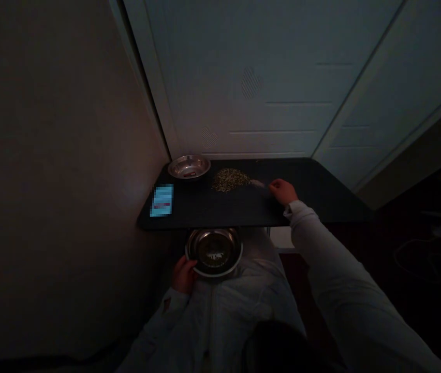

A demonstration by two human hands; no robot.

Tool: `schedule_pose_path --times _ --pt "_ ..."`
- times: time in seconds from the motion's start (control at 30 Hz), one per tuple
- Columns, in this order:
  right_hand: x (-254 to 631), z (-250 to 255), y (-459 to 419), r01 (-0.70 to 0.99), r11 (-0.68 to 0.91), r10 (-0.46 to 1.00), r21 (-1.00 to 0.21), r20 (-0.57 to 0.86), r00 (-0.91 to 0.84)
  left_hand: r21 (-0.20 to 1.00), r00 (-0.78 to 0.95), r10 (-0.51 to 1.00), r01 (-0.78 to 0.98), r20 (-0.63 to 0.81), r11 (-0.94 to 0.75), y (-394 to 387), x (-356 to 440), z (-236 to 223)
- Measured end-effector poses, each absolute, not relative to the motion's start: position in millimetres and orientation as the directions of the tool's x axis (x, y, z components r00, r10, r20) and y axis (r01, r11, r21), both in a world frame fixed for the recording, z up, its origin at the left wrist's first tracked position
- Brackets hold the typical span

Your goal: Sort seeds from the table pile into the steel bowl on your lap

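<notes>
Head cam: L fingers (190, 263) grip steel bowl (226, 272) w/ grains (216, 261); R fingers (275, 185) pinch utensil (258, 183) nr grain pile (229, 180).

1. No words, numbers or brands are showing legibly.
2. The bright light-blue rectangular panel (162, 200) on the dark table (193, 207) is appearing pixelated, hiding any writing.
3. The shiny round silver metal bowl (177, 169) is bearing a small reddish mark inside, too dim to read.
</notes>
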State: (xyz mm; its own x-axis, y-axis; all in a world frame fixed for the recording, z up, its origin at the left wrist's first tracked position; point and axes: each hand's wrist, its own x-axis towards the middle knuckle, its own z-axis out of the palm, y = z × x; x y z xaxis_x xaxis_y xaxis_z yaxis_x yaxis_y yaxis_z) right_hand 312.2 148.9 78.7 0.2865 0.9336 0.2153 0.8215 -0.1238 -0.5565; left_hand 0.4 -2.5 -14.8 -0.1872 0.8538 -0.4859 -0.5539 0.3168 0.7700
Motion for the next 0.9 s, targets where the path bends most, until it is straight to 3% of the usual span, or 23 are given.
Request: schedule_pose_path --times 0.17,0.4,0.9 --pt "298.1 74.4 144.6 0.718 0.034 0.955 -0.695 0.235 0.182 0.777 -0.188 0.852 -0.537 -0.490 0.328 -1.7 -1.8 -19.9" --pt "235.5 69.9 134.3 0.630 0.229 0.969 -0.742 0.235 -0.075 0.794 -0.175 0.873 -0.524 -0.454 0.308 -2.5 -2.3 -20.5" --pt "181.9 62.6 138.9 0.701 0.208 0.970 -0.682 0.233 -0.061 0.793 -0.211 0.850 -0.518 -0.482 0.320 -3.9 1.8 -13.7"
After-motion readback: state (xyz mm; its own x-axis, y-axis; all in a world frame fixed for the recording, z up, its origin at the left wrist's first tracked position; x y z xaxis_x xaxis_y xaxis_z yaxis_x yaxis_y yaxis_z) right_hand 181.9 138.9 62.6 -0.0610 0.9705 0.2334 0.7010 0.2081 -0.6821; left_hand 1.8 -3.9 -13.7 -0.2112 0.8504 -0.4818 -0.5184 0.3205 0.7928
